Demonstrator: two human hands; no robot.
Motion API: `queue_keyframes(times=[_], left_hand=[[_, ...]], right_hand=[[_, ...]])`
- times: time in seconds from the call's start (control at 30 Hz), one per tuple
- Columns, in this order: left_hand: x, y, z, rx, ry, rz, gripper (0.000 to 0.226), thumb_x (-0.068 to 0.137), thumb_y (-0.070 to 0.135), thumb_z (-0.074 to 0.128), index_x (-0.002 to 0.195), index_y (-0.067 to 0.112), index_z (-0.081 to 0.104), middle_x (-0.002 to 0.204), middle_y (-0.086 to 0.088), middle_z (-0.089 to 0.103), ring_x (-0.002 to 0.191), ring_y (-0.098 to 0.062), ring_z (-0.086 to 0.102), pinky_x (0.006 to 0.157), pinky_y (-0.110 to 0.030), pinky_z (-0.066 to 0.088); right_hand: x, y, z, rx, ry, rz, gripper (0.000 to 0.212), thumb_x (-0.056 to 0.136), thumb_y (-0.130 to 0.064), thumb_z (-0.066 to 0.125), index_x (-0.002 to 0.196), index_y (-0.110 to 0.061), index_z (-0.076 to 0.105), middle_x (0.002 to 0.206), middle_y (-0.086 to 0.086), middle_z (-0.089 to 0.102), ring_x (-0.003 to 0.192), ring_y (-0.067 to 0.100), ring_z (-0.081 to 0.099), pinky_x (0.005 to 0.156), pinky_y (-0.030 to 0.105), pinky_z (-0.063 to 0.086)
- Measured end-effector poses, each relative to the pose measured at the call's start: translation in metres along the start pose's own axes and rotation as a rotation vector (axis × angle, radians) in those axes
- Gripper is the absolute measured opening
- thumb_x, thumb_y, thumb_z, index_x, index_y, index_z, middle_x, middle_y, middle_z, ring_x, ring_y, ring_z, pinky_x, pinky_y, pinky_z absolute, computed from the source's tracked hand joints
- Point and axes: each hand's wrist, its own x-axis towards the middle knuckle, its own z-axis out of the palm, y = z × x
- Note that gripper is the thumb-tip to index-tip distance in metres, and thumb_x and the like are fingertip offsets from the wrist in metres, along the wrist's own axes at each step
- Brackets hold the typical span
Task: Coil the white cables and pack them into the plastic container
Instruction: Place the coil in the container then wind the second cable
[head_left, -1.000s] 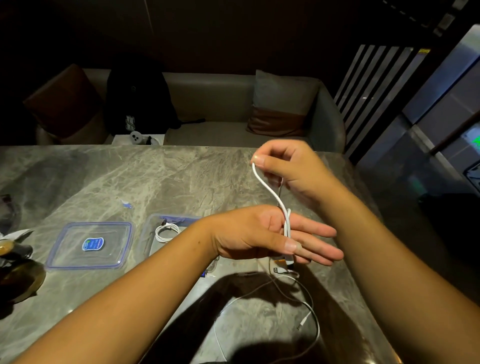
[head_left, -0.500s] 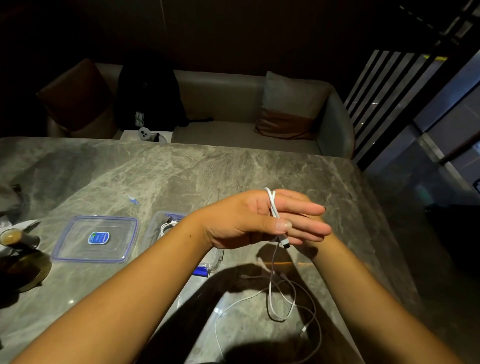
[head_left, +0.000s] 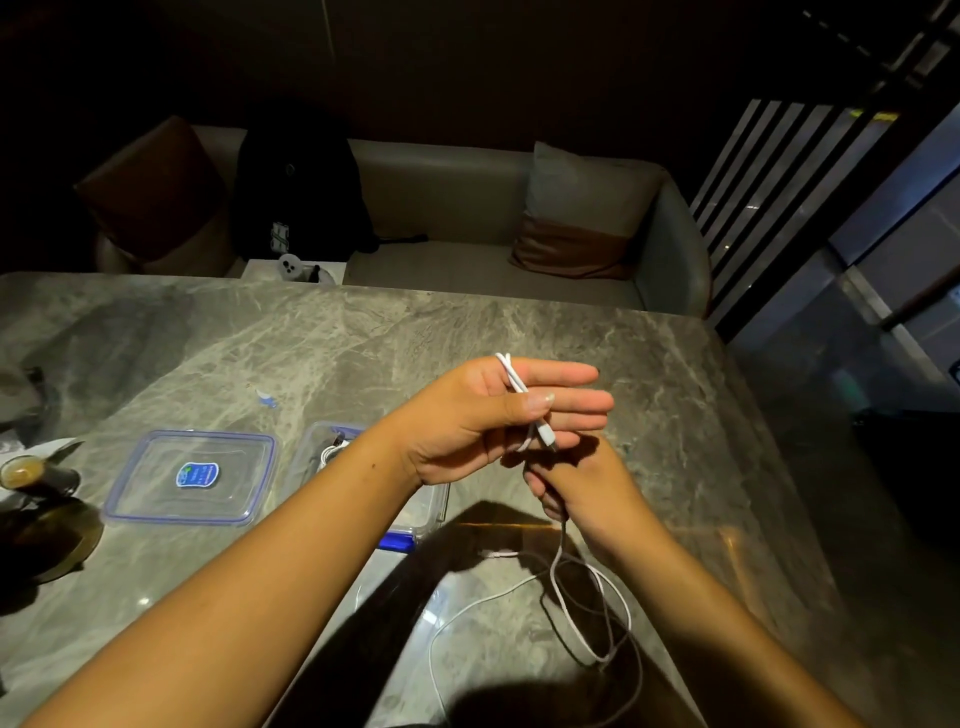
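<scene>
You are holding your left hand (head_left: 467, 415) out above the table (head_left: 363, 338), fingers straight and close together, the thumb pinning the plug end of the white cable (head_left: 511, 376) against them. The cable is looping over your index finger, and only a turn or two is showing there. Your right hand (head_left: 587, 499), just below and partly in shadow, is curling its fingers round the same cable where it drops away. Most of its length is lying in slack loops on the table near you.

The plastic container (head_left: 322, 436) is standing open behind your left forearm, with one coiled cable (head_left: 332, 451) inside. Its lid (head_left: 189, 478) is lying just to its left.

Assessment: one cable is packed and this one is barely started. Winding and packing are outstanding. Whether the loose loops are one cable or several cannot be told.
</scene>
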Motion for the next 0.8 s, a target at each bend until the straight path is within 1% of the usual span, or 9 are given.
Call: queue_keyframes(times=[0.07,0.13,0.27,0.43,0.57,0.63,0.7,0.73,0.8], left_hand=[[0.000,0.001,-0.003,0.007,0.032,0.021,0.038,0.093,0.001,0.048,0.131,0.004,0.055,0.128,-0.018,0.064,0.121,-0.032,0.060,0.101,-0.037,0.050],[-0.001,0.002,-0.006,0.013,0.059,0.036,0.039,0.095,-0.001,0.045,0.133,0.003,0.052,0.131,-0.018,0.062,0.124,-0.032,0.059,0.103,-0.037,0.049],[-0.003,0.002,-0.012,0.034,0.119,0.032,0.038,0.099,-0.004,0.040,0.135,0.003,0.050,0.133,-0.017,0.061,0.124,-0.031,0.059,0.102,-0.035,0.050],[-0.006,0.000,-0.019,0.095,0.154,-0.036,0.039,0.099,-0.003,0.043,0.138,0.000,0.047,0.133,-0.017,0.061,0.125,-0.030,0.058,0.105,-0.037,0.047],[-0.008,-0.004,-0.021,0.099,0.174,-0.096,0.040,0.098,-0.005,0.043,0.138,-0.003,0.046,0.133,-0.019,0.060,0.124,-0.029,0.058,0.106,-0.036,0.046],[-0.010,-0.005,-0.020,0.097,0.168,-0.114,0.039,0.098,-0.005,0.044,0.137,-0.003,0.048,0.132,-0.019,0.062,0.122,-0.028,0.060,0.108,-0.037,0.044],[-0.009,-0.008,-0.018,0.099,0.164,-0.131,0.038,0.098,-0.004,0.045,0.135,-0.001,0.051,0.130,-0.018,0.063,0.119,-0.028,0.062,0.108,-0.040,0.044],[-0.009,-0.011,-0.016,0.078,0.156,-0.139,0.037,0.098,-0.004,0.045,0.134,-0.002,0.051,0.131,-0.020,0.062,0.120,-0.029,0.061,0.107,-0.041,0.044],[-0.009,-0.017,-0.011,0.033,0.125,-0.163,0.039,0.098,-0.005,0.044,0.137,-0.004,0.049,0.133,-0.023,0.059,0.124,-0.033,0.058,0.107,-0.041,0.045]], right_hand=[[-0.012,-0.008,0.001,-0.022,-0.057,-0.068,0.022,0.097,-0.016,0.060,0.081,-0.005,0.070,0.057,-0.005,0.056,0.050,0.004,0.050,0.055,0.022,0.042],[-0.023,-0.016,0.002,0.003,-0.088,-0.104,0.019,0.097,-0.018,0.060,0.085,-0.015,0.074,0.056,-0.004,0.056,0.047,0.002,0.048,0.049,0.015,0.038],[-0.037,-0.025,-0.001,-0.035,-0.140,-0.176,0.014,0.095,-0.018,0.063,0.088,-0.010,0.073,0.057,-0.002,0.055,0.048,0.007,0.047,0.048,0.017,0.036],[-0.045,-0.041,-0.013,-0.083,-0.131,-0.255,0.015,0.094,-0.016,0.065,0.083,-0.007,0.072,0.058,-0.004,0.055,0.052,0.002,0.047,0.053,0.014,0.037],[-0.050,-0.056,-0.030,-0.053,-0.073,-0.322,0.015,0.091,-0.013,0.065,0.081,-0.005,0.073,0.053,-0.007,0.052,0.048,0.001,0.043,0.050,0.010,0.034],[-0.051,-0.064,-0.039,-0.036,-0.043,-0.365,0.015,0.091,-0.012,0.066,0.081,-0.006,0.075,0.054,0.000,0.055,0.049,0.006,0.043,0.051,0.014,0.036],[-0.049,-0.069,-0.045,-0.061,-0.011,-0.402,0.013,0.090,-0.016,0.069,0.080,-0.010,0.076,0.060,0.015,0.061,0.053,0.021,0.046,0.053,0.024,0.039],[-0.047,-0.070,-0.048,-0.081,0.018,-0.411,0.013,0.087,-0.017,0.068,0.079,-0.011,0.075,0.063,0.017,0.063,0.055,0.022,0.048,0.055,0.027,0.040],[-0.042,-0.072,-0.055,-0.101,0.078,-0.417,0.012,0.087,-0.012,0.069,0.077,-0.010,0.075,0.064,0.015,0.065,0.058,0.013,0.052,0.056,0.024,0.042]])
